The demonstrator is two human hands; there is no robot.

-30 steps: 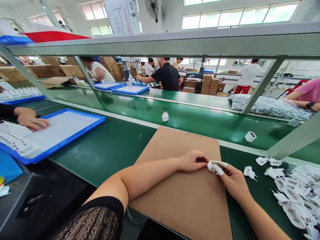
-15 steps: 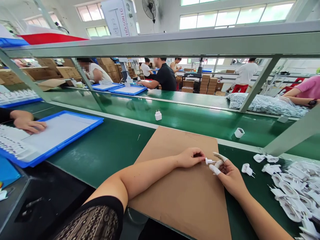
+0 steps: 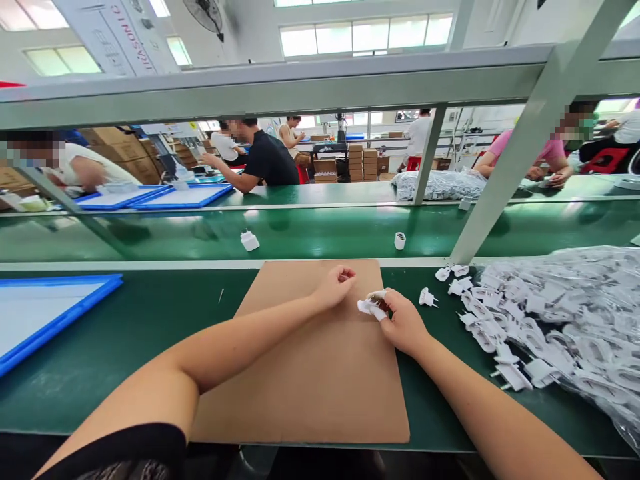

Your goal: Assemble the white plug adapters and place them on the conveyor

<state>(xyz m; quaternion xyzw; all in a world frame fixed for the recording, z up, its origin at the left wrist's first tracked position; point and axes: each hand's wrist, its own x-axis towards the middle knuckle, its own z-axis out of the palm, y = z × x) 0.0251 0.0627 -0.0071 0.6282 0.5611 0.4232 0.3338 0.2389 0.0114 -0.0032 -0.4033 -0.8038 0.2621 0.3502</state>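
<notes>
My right hand pinches a small white plug part between thumb and taped fingertips, over the far edge of a brown cardboard sheet. My left hand is curled into a loose fist just left of the part, its fingers close to it; what it holds, if anything, is hidden. A single white plug part lies on the green table right of my right hand. A big heap of white plug parts fills the table's right side.
Two white adapters ride the green conveyor belt beyond the cardboard. A blue tray lies at the left. A slanted grey frame post stands at the right. Other people work at benches behind.
The view has swung right: the blue tray slid to the left edge and the heap of parts came into view. My hands stay together over the cardboard with the plug part.
</notes>
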